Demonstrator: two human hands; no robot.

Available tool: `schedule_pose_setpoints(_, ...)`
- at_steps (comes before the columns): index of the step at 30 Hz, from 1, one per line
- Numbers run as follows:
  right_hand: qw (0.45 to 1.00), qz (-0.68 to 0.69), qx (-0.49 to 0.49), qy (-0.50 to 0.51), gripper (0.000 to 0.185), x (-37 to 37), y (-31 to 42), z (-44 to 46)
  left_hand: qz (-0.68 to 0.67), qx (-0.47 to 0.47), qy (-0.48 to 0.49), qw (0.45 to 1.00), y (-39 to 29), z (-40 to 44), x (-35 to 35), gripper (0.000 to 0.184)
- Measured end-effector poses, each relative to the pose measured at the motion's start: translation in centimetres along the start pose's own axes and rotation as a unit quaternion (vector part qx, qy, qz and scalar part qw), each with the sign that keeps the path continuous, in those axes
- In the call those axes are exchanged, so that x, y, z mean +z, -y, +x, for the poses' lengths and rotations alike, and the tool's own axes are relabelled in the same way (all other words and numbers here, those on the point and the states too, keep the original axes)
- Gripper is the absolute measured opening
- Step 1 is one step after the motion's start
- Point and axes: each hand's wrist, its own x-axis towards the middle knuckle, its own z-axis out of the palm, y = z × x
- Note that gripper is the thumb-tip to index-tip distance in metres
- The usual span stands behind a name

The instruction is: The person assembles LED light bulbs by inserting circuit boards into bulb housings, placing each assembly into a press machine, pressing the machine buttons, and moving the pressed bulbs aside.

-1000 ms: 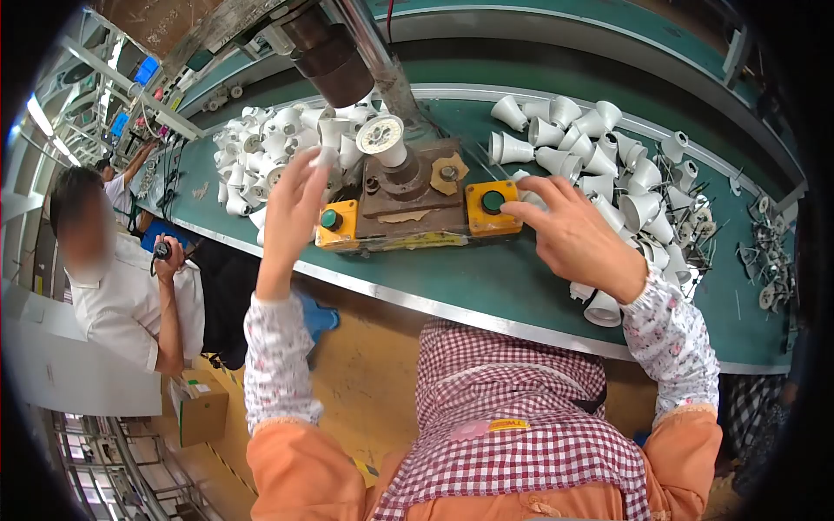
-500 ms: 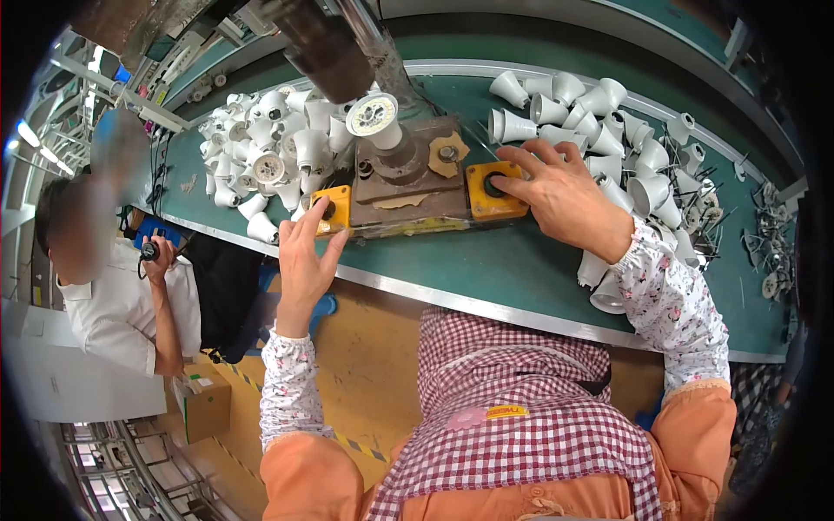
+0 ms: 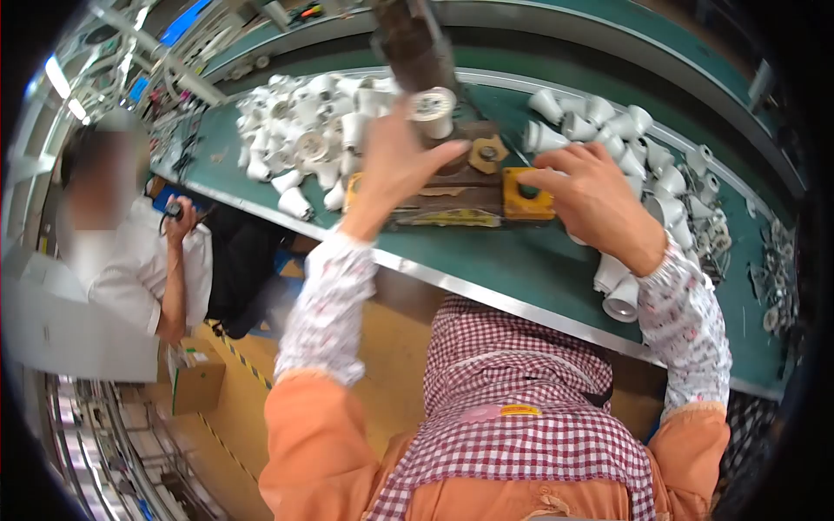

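My left hand (image 3: 395, 165), blurred by motion, is raised over the left side of the press, thumb spread from its fingers. Beside it a white lamp housing (image 3: 437, 124) with a round pale disc in its top stands upright on the press base (image 3: 443, 193). Whether my fingertips touch the housing I cannot tell. My right hand (image 3: 604, 200) is at the right yellow button box (image 3: 527, 207), fingers loosely bent over its dark button and holding nothing. The left yellow button box (image 3: 353, 187) is mostly hidden behind my left hand and wrist.
White lamp housings lie piled on the left (image 3: 295, 113) and right (image 3: 665, 178) of the green table (image 3: 521, 260). Metal parts with wires (image 3: 773, 278) lie far right. The press head (image 3: 415, 52) hangs above. At left, another person (image 3: 139, 269) holds a small dark object.
My left hand has left the left yellow button box and moved up and right to the lamp housing on the press. My right hand stays by its button box. The camera view has shifted.
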Motion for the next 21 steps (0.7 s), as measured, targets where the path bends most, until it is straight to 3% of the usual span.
schedule_pose_setpoints(3, 0.998, 0.026, -0.005, -0.063, 0.037, -1.9, 0.1, -1.2, -0.14, -0.089, -0.021, 0.986, 2.3, 3.2, 1.4, 0.07)
schedule_pose_setpoints(4, 0.996, 0.03, 0.01, -0.081, 0.037, -2.4, -0.3, -2.2, -0.251, -0.169, -0.039, 0.952, 2.7, 4.2, 0.0, 0.066)
schedule_pose_setpoints(5, 0.997, 0.03, 0.022, -0.074, 0.035, -2.8, -0.8, -3.1, -0.377, -0.171, -0.096, 0.905, 5.6, 5.7, -0.9, 0.064)
schedule_pose_setpoints(7, 0.995, 0.038, 0.057, -0.072, 0.033, -2.9, -1.6, -4.8, -0.289, -0.269, -0.086, 0.915, 11.0, 8.2, -4.9, 0.049)
schedule_pose_setpoints(8, 0.994, 0.042, 0.065, -0.071, 0.033, -2.9, -1.8, -5.4, -0.307, -0.363, 0.003, 0.88, 14.4, 9.8, -7.8, 0.044)
schedule_pose_setpoints(9, 0.994, 0.043, 0.074, -0.072, 0.033, -2.8, -2.0, -5.9, -0.289, -0.296, -0.017, 0.91, 19.3, 9.3, -8.7, 0.033)
schedule_pose_setpoints(13, 0.991, 0.057, 0.096, -0.073, 0.032, -3.0, -2.6, -7.1, -0.356, -0.391, -0.16, 0.833, 25.6, 11.7, -11.4, 0.048)
schedule_pose_setpoints(16, 0.99, 0.066, 0.108, -0.07, 0.03, -3.0, -3.7, -8.0, -0.394, -0.271, -0.073, 0.875, 26.6, 10.3, -12.7, 0.048)
schedule_pose_setpoints(18, 0.986, 0.061, 0.135, -0.071, 0.026, -3.5, -4.9, -9.5, -0.407, -0.284, -0.136, 0.857, 18.4, 9.1, -10.1, 0.037)
schedule_pose_setpoints(21, 0.98, 0.065, 0.158, -0.099, 0.02, -3.0, -7.9, -9.8, -0.353, -0.185, -0.064, 0.915, 13.1, 6.0, -6.8, 0.028)
